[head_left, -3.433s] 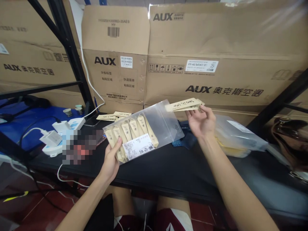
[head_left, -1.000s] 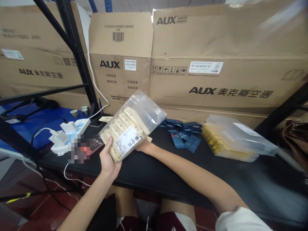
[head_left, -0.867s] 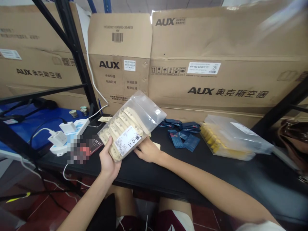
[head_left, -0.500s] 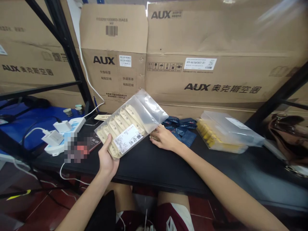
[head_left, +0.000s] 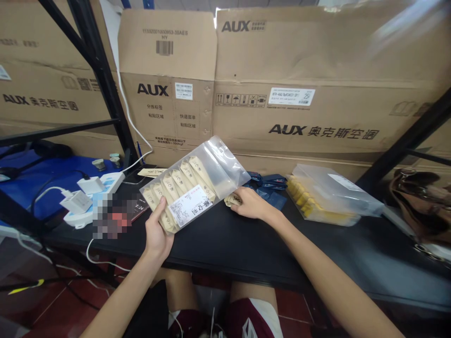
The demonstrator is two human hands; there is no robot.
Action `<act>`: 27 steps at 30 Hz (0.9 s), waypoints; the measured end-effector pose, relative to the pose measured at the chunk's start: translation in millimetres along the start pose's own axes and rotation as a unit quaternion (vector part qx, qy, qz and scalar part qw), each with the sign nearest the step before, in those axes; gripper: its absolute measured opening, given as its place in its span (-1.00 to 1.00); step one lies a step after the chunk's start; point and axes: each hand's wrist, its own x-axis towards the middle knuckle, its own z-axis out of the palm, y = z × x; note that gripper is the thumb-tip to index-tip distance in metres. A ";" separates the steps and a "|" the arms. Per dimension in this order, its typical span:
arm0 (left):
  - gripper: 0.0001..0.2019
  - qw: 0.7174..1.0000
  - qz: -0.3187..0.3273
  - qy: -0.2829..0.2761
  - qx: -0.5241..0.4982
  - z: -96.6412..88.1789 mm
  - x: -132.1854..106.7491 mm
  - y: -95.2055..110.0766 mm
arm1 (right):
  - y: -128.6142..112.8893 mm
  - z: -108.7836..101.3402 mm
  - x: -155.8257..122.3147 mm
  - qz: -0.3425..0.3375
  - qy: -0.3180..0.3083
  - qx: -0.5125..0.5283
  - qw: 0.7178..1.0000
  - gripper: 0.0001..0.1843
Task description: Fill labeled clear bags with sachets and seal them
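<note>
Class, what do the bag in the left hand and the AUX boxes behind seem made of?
Bag: probably frosted plastic, since the cream packets show through its hazy, shiny film.
AUX boxes: apparently matte brown cardboard, judging by the creased, printed panels.

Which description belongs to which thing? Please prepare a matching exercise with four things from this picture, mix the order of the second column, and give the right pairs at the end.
Things
1. pouch of beige packets
2. yellow packets
3. dark blue packets
4. power strip

Descriptions
A. loose, beyond the right hand
B. has two white adapters plugged in
C. held in the left hand
D. inside a clear bag lying on the table

Right pairs: 1-C, 2-D, 3-A, 4-B
</note>
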 end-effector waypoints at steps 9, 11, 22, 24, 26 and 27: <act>-0.60 1.000 -0.003 0.002 0.014 -0.5 0.8 -0.5 | 16.3 -47.4 0.7 0.027 0.414 0.324 0.850 -0.52; -0.59 1.000 -0.006 -0.002 0.018 -1.2 1.0 -1.3 | 24.5 -59.6 -0.7 0.013 0.475 0.427 0.769 -0.47; -0.59 0.999 -0.006 -0.002 0.038 -0.5 -1.0 -1.1 | -10.5 -60.8 -9.8 -0.034 0.306 0.548 0.778 -0.37; -0.58 0.999 -0.008 -0.001 0.038 -0.4 -1.4 -1.1 | -3.7 -61.7 -8.8 -0.029 0.323 0.557 0.764 -0.37; -0.57 0.999 -0.009 0.000 0.036 -0.5 -1.6 -1.2 | 9.7 -65.2 -8.7 -0.017 0.369 0.559 0.742 -0.36; -0.57 0.999 -0.008 0.001 0.034 -0.7 -1.6 -1.4 | 17.1 -67.1 -8.9 -0.010 0.391 0.556 0.733 -0.35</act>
